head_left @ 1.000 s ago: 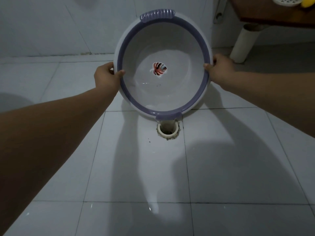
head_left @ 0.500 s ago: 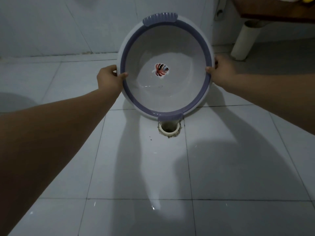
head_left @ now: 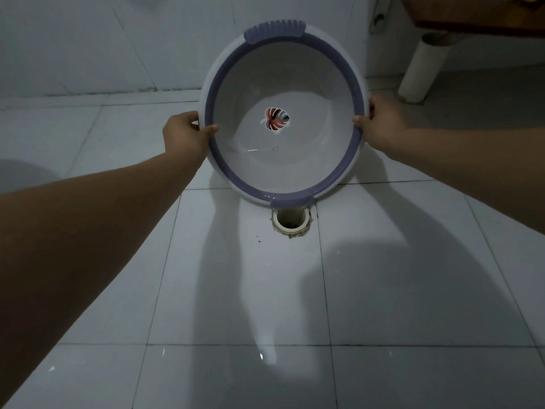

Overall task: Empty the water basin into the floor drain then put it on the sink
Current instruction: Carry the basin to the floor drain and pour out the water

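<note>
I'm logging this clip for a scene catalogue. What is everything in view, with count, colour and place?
basin: one, white with a purple rim and two purple handles, tipped steeply with its open side towards the camera, low edge just above the drain
sticker: one, red and blue, centre of the basin's bottom
floor drain: one, off-white ring around an open hole, in the tiled floor below the basin
floor: white glossy tiles, wet sheen
pipe: one, off-white, upper right, under a brown wooden surface
left hand: one, gripping the basin's left rim
right hand: one, gripping the basin's right rim
</note>
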`<state>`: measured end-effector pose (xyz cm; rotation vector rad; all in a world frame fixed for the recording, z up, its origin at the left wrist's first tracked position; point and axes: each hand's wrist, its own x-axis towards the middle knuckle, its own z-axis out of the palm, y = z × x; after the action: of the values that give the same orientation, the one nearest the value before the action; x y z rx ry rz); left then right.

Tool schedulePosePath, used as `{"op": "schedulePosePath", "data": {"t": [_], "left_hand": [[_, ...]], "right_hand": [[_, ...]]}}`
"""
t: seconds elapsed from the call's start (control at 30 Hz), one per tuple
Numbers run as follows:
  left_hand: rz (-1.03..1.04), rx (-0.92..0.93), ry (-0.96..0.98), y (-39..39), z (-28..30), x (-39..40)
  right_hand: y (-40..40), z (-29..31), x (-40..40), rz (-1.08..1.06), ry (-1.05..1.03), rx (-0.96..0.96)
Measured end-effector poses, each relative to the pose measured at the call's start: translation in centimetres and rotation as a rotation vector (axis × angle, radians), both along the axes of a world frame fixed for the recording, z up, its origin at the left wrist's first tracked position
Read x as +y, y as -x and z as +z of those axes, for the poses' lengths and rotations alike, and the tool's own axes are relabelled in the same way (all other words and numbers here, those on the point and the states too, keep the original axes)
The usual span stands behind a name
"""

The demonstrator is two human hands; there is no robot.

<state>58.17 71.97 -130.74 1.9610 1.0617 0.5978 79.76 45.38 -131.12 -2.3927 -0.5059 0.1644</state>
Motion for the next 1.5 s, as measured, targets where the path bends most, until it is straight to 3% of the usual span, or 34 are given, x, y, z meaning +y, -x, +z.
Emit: {"op": "schedulePosePath", "data": {"t": [0.53, 1.5], "left_hand": [[-0.018, 0.007, -0.023, 0.7, 0.5, -0.8], [-0.033, 0.002, -0.147, 1.8, 6.5, -1.5]], "right_hand": [[1.2, 1.5, -0.9, 0.039, 0.045, 0.002], [3.5, 6.9, -2.7, 0.039, -0.002, -0.109]]}}
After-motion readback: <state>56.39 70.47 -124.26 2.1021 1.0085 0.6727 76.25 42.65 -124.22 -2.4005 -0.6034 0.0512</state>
